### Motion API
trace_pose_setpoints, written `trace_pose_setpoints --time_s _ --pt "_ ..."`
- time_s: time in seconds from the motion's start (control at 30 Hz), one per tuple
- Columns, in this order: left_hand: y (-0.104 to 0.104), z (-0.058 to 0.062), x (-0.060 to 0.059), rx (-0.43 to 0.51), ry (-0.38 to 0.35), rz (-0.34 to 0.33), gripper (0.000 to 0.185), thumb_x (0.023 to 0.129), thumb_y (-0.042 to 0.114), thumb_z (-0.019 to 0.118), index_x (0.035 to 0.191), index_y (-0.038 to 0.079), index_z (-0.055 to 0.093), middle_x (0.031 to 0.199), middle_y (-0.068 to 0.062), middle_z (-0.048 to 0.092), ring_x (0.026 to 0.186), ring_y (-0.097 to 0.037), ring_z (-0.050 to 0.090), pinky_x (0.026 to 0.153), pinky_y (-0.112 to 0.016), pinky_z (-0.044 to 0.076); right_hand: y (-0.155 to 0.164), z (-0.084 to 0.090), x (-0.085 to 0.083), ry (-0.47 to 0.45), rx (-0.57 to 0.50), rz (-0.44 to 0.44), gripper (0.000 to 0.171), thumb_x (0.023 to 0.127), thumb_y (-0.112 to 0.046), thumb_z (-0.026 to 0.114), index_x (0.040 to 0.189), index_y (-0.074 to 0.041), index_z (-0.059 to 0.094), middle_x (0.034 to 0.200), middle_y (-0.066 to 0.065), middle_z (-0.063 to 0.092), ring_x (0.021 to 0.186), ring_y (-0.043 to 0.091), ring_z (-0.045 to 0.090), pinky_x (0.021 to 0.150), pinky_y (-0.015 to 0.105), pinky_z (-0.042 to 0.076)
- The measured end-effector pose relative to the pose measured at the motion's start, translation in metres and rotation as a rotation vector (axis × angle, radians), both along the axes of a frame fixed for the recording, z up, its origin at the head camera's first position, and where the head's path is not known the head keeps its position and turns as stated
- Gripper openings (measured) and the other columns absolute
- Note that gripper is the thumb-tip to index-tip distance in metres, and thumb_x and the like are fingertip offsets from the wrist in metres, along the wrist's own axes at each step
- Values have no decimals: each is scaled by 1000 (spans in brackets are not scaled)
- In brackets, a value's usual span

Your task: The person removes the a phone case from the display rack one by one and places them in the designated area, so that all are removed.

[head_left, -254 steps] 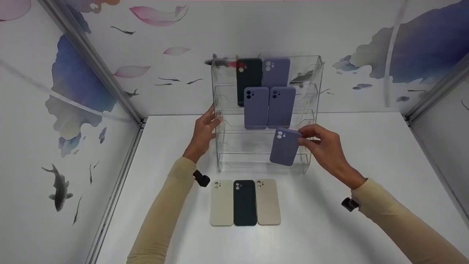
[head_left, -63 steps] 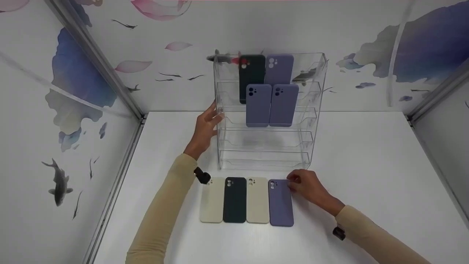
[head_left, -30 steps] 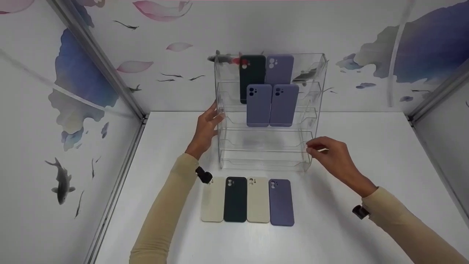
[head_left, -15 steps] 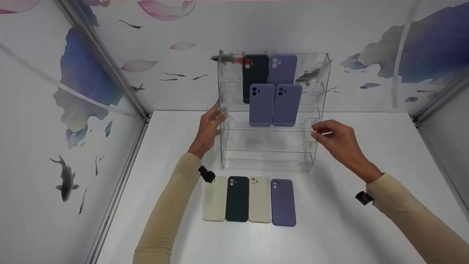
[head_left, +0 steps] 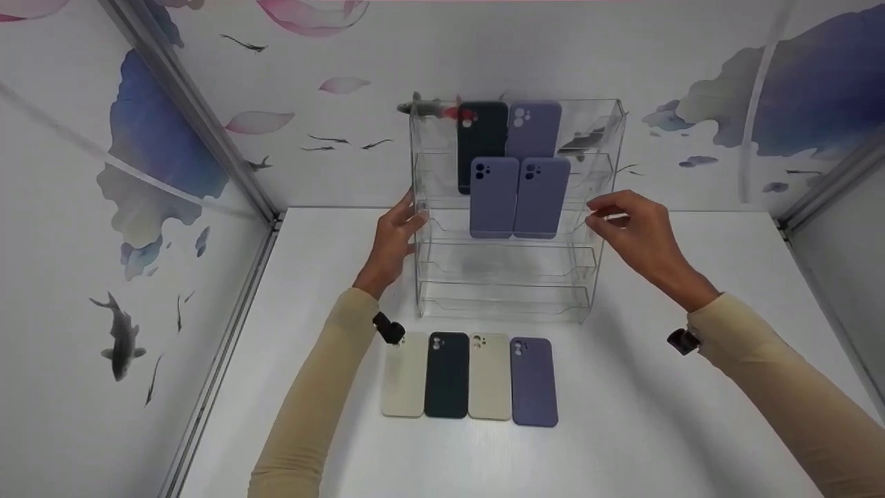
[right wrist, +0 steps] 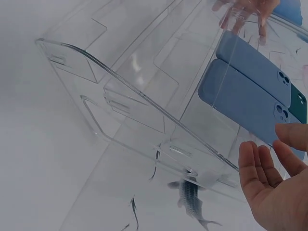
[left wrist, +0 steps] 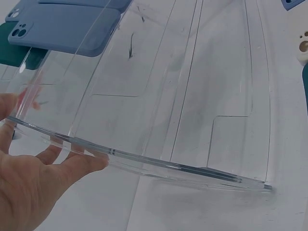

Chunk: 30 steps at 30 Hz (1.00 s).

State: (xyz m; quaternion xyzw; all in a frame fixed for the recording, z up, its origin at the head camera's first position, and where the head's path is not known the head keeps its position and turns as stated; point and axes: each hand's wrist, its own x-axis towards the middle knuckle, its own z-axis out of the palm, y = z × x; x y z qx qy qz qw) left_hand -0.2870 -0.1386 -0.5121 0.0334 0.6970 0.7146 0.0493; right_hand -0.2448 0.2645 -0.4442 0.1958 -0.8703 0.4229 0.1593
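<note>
A clear acrylic display rack [head_left: 508, 283] with stepped tiers stands on the white table. My left hand [head_left: 390, 242] grips its left side panel; the left wrist view shows the thumb and fingers around the panel edge [left wrist: 159, 162]. My right hand [head_left: 643, 238] hovers by the rack's right edge, fingers loosely bent and holding nothing. Nearest to it on the rack is a purple phone case [head_left: 543, 199], with another purple case [head_left: 494, 200] beside it. Behind them stand a dark green case [head_left: 482, 135] and a third purple case [head_left: 536, 131], its lower part hidden.
Before the rack, a row of phone cases lies flat: cream [head_left: 404, 380], dark green [head_left: 447, 377], cream [head_left: 489, 380] and purple [head_left: 534, 384]. The left wrist camera hides a corner of the leftmost one. Printed wall panels [head_left: 332, 159] enclose the table at the back and sides.
My right hand set the purple case it held at the right end of the row, let go, and rose to the rack's right side. My left hand keeps its grip on the rack.
</note>
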Motion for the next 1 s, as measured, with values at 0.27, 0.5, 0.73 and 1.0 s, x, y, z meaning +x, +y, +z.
trace_pose_setpoints --time_s 0.27,0.5,0.73,1.0 --pt "0 1 0 32 11 -23 71 113 30 64 176 28 32 172 -18 42 156 -36 45 119 -70 41 -8 8 -12 37 17 15 31 100 9 75 130 7 74 123 24 73 110 35 75 91 7 50" --pt "-2 1 0 26 8 -19 69 113 30 64 175 28 33 172 -17 42 155 -35 46 119 -70 41 -17 12 -23 49 17 15 33 100 9 75 133 8 72 126 24 72 111 35 75 91 7 51" --pt "-3 2 -1 36 -15 -1 70 113 30 65 175 28 33 171 -16 42 155 -34 46 120 -71 40 -24 17 -31 65 28 -48 30 102 6 74 133 6 73 123 23 75 110 35 76 91 6 49" --pt "-1 3 -1 44 -31 3 70 113 29 65 175 27 33 171 -17 41 155 -34 46 120 -70 40 -29 19 -30 128 62 -64 30 103 5 73 133 6 74 124 22 77 106 36 78 90 10 53"
